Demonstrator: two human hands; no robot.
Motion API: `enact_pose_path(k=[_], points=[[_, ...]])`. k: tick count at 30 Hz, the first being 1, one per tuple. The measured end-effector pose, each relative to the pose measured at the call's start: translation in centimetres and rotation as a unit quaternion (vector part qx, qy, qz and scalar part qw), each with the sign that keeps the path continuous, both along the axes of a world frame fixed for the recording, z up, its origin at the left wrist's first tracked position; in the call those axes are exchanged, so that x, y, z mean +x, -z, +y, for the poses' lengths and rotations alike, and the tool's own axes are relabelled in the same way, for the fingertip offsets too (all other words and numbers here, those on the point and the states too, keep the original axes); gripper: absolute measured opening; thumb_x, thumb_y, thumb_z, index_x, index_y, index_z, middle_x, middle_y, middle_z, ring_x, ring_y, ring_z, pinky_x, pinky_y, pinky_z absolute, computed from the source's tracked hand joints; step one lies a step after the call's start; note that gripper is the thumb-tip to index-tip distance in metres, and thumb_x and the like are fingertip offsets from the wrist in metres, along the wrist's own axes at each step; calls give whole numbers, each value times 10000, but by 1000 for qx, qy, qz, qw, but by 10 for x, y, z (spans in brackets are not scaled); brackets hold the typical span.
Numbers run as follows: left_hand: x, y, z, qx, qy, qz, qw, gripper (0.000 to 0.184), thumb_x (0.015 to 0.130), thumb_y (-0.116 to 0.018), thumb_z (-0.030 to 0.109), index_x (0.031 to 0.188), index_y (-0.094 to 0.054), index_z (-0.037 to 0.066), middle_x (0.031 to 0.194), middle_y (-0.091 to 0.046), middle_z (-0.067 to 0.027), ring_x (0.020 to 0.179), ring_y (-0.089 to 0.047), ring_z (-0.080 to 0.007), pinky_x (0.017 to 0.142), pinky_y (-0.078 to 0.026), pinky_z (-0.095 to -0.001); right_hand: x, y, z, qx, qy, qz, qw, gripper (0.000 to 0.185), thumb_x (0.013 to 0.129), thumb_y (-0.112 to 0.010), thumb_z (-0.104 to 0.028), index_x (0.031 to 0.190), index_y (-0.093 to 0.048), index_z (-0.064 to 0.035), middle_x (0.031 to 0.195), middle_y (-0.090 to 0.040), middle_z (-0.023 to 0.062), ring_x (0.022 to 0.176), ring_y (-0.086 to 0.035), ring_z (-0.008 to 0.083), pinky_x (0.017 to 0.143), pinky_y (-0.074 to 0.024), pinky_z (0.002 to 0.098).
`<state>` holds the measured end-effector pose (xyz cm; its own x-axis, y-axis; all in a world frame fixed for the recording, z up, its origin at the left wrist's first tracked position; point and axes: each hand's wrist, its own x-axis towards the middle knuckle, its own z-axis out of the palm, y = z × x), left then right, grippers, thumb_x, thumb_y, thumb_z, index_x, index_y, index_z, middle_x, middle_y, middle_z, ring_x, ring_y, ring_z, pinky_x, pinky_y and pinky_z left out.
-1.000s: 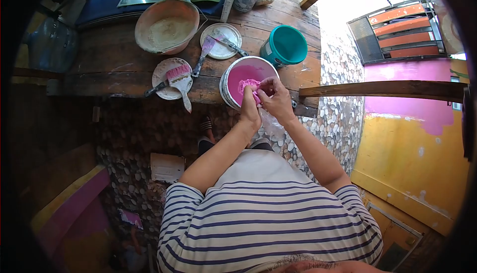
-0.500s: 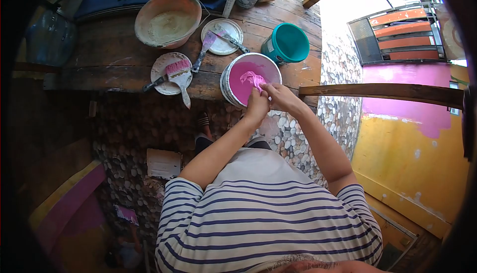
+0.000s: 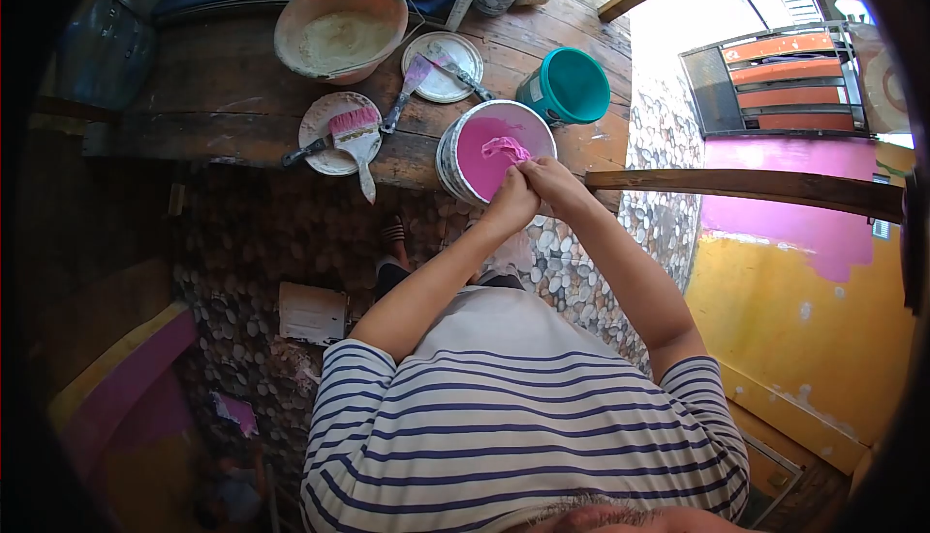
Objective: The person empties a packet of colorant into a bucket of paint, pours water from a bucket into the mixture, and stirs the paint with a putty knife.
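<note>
A crumpled pink plastic bag or cloth (image 3: 507, 150), its material hard to tell, is pinched between my two hands above the white bucket (image 3: 445, 160). Pink paint (image 3: 473, 160) fills the lower part of that bucket. My left hand (image 3: 513, 205) grips the bunched piece from below, at the bucket's near rim. Beside it, my right hand (image 3: 554, 186) is closed on the same piece, fingers touching the left ones. The loose end hangs toward the paint. Whatever lies inside the fingers is hidden.
A teal bucket (image 3: 578, 87) stands right of the paint. Left are a paint-smeared scraper (image 3: 407, 92) on a white lid (image 3: 463, 50), and a pink-bristled brush (image 3: 356, 141) on another lid (image 3: 320, 121). Behind sits a large basin (image 3: 291, 34). A wooden rail (image 3: 746, 181) juts out right.
The loose end of the pink piece has changed shape, now folded over toward the left. Both hands remain together at the bucket's near rim. The whole view has shifted slightly.
</note>
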<state>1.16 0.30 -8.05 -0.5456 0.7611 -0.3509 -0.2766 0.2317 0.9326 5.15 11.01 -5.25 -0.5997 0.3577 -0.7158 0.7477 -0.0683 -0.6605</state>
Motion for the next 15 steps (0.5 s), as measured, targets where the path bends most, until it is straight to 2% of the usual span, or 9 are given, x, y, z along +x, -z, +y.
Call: enact_pose_path(k=[2, 6, 8, 9, 11, 15], points=[[3, 8, 3, -20, -22, 10, 1000, 367, 902, -506, 156, 1140, -526, -124, 1142, -586, -361, 1101, -581, -480, 918, -466, -497, -4, -8, -6, 7, 51, -5, 999, 288, 948, -493, -196, 898, -670, 25, 824, -660, 89, 732, -620, 174, 647, -501, 344], [7, 19, 8, 4, -28, 9, 1000, 380, 909, -502, 176, 1142, -503, -125, 1177, -556, -366, 1152, -544, -487, 956, -441, -507, -4, 13, 0, -2, 59, 2, 998, 271, 939, -489, -173, 900, -660, 32, 825, -661, 102, 737, -627, 191, 633, -507, 359], [17, 42, 15, 26, -61, 126, 990, 366, 911, -518, 185, 1131, -513, -106, 1103, -598, -344, 1076, -593, -473, 893, -480, -508, -3, 25, 4, -14, 78, 18, 997, 270, 930, -491, -167, 894, -652, 46, 819, -657, 107, 734, -632, 205, 627, -508, 362], [16, 39, 14, 27, -61, 124, 990, 366, 911, -518, 185, 1131, -513, -106, 1103, -598, -344, 1076, -593, -473, 893, -480, -508, -5, 19, 2, -13, 77, 17, 997, 270, 930, -491, -167, 894, -652, 46, 819, -657, 107, 734, -632, 205, 627, -508, 362], [14, 34, 12, 35, -13, 70, 997, 349, 909, -530, 183, 1119, -521, -95, 1016, -635, -309, 979, -636, -456, 810, -515, -498, -10, 7, -1, -68, 99, 29, 992, 261, 916, -502, -158, 887, -643, 60, 814, -654, 111, 727, -641, 214, 636, -517, 369], [18, 30, 11, 54, -35, 78, 995, 327, 907, -537, 162, 1119, -525, -86, 958, -655, -280, 910, -657, -443, 747, -529, -493, -14, 8, 3, -34, 80, -16, 996, 214, 944, -477, -102, 869, -597, 58, 802, -639, 133, 721, -645, 235, 658, -544, 367]])
